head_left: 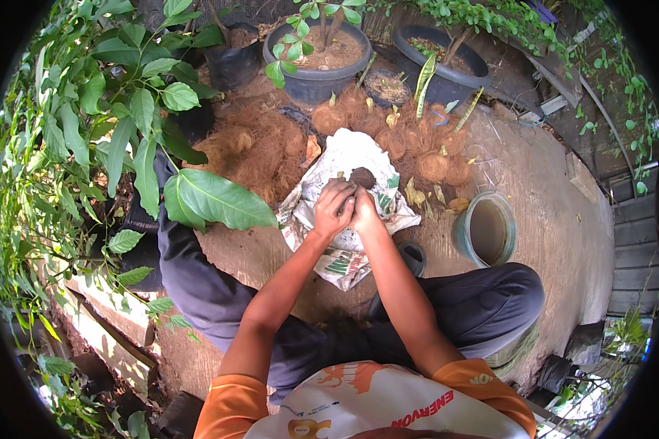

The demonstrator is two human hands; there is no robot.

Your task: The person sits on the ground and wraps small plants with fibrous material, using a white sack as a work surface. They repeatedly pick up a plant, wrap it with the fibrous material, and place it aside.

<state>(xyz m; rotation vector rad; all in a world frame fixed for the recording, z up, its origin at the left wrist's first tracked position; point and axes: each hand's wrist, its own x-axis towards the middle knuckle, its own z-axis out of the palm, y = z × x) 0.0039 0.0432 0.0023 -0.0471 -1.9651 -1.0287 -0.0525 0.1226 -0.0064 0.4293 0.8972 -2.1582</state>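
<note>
Both hands are pressed together over a white plastic sack (353, 152) spread on the ground. My left hand (334, 208) curls with its fingers against the right one. Beside it, my right hand (365, 209) is closed too, and whatever lies between the palms is hidden. Just past the fingertips is a dark brown round clump (362, 177), apparently of soil; I cannot tell whether the fingers touch it. Dark crumbs dirty the sack around the hands.
Coconut fibre (252, 150) and round fibre-wrapped balls (433, 167) with small shoots lie beyond the sack. A bucket of murky water (487, 233) stands at the right. Large black planters (322, 82) line the back. A broad leaf (223, 200) overhangs from the left.
</note>
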